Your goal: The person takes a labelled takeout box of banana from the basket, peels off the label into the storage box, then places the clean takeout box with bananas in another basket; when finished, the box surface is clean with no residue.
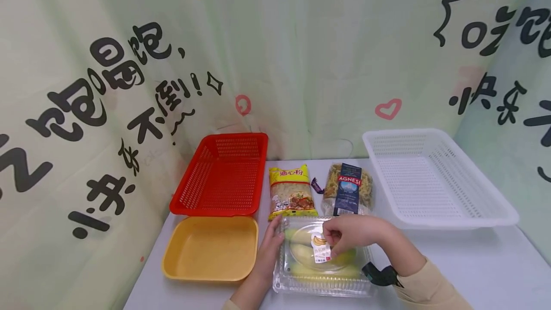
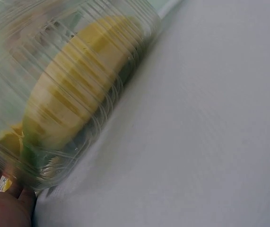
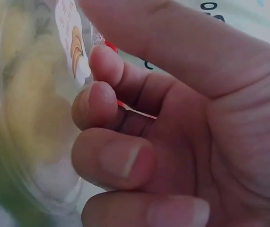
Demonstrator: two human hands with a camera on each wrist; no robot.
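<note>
Clear banana box [image 1: 322, 262] on the bench [image 1: 465, 271] is steadied by flat-fingered left hand [image 1: 268, 248]; its label [image 1: 320, 249] is pinched by right hand [image 1: 350, 232].

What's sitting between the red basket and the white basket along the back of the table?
In the head view, a yellow noodle packet, a small purple wrapper and an Agnesi pasta bag lie between the red basket and white basket.

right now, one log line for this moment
left hand: braces box side | right hand: curled on lid label | bananas inside | on table
</note>
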